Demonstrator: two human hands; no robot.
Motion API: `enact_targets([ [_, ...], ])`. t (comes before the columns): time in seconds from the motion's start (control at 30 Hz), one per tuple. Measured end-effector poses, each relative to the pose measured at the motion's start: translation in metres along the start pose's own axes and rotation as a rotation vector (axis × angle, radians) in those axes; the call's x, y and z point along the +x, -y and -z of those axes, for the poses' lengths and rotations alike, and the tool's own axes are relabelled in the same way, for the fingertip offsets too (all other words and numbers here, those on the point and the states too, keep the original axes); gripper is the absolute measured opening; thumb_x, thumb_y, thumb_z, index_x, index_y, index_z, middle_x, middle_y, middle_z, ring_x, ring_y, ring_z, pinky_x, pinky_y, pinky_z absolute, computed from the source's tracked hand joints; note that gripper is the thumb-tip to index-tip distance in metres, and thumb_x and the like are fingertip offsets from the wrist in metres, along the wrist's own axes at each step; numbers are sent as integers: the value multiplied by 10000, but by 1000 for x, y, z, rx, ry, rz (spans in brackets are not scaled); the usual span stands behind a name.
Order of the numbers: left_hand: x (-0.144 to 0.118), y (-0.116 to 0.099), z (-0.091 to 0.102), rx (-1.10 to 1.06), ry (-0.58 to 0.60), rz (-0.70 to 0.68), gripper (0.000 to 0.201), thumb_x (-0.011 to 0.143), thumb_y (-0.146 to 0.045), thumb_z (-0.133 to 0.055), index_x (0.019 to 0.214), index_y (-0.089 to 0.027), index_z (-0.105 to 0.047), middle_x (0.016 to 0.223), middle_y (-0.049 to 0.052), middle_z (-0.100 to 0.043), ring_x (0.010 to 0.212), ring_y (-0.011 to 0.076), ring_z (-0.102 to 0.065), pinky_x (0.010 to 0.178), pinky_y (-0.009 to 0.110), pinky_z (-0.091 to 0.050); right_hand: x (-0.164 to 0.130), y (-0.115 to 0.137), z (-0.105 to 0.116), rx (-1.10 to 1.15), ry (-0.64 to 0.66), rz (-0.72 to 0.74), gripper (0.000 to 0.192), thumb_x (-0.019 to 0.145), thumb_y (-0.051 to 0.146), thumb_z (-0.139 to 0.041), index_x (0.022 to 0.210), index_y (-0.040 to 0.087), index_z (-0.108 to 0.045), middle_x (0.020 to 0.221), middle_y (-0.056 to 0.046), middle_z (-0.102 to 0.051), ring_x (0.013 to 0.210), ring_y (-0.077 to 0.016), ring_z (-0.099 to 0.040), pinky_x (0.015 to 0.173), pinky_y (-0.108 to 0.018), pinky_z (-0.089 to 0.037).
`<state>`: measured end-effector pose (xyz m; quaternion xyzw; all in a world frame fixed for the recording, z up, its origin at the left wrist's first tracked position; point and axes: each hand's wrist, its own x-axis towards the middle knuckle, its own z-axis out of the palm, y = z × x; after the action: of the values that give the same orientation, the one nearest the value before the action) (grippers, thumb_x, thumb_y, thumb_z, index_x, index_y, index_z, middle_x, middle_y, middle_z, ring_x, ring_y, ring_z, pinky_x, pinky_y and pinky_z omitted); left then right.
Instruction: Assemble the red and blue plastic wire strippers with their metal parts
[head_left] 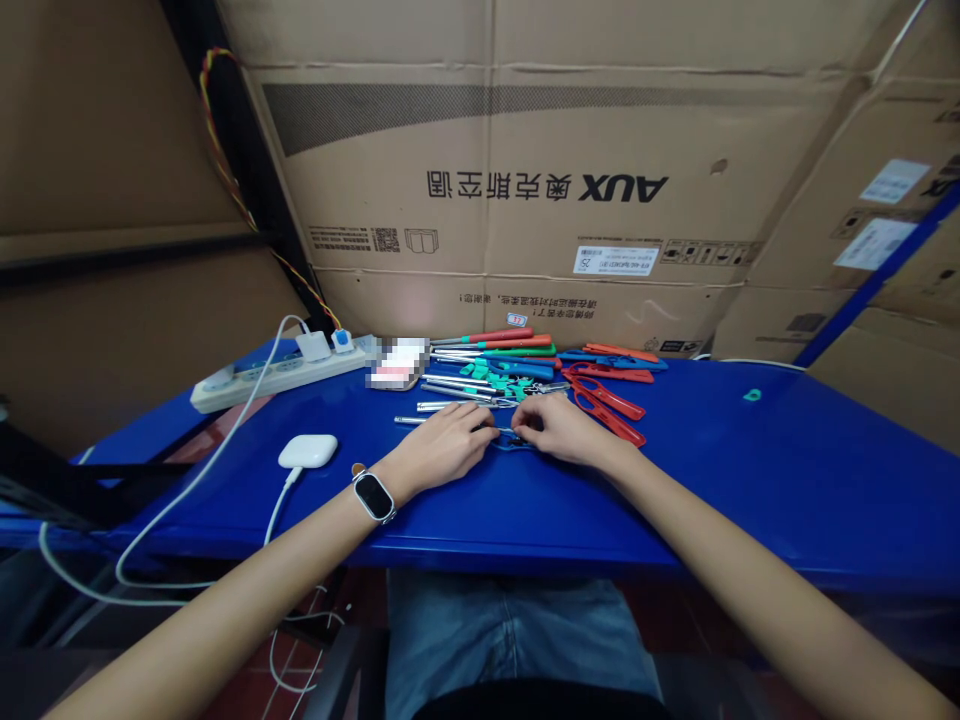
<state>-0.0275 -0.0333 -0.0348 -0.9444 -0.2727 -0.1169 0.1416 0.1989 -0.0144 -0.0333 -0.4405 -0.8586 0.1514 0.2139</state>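
Two hands meet at mid-desk (750,480): your left hand (442,447) and right hand (562,428) both pinch a small blue tool (512,441) lying between them. Slip here, and it could skid into the scissors pile (525,372) just behind.

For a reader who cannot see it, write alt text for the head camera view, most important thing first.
Two bare hands, left hand and right hand, meet over a small blue part on a blue table. Behind them lies a pile of red, green and blue handled tools, with a power strip and white charging case to the left.
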Motion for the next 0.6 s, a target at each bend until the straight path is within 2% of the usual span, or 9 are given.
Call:
enact_targets([
  [0.6, 2, -2, 1, -10, 11, 42, 252, 973, -175, -437, 1145, -164, -619, 1104, 85, -593, 980, 221, -556, 887, 372, -443, 0, 1, 1, -16, -2, 28, 98, 813, 127, -604, 801, 173, -689, 749, -10, -685, 652, -126, -574, 628, -230, -397],
])
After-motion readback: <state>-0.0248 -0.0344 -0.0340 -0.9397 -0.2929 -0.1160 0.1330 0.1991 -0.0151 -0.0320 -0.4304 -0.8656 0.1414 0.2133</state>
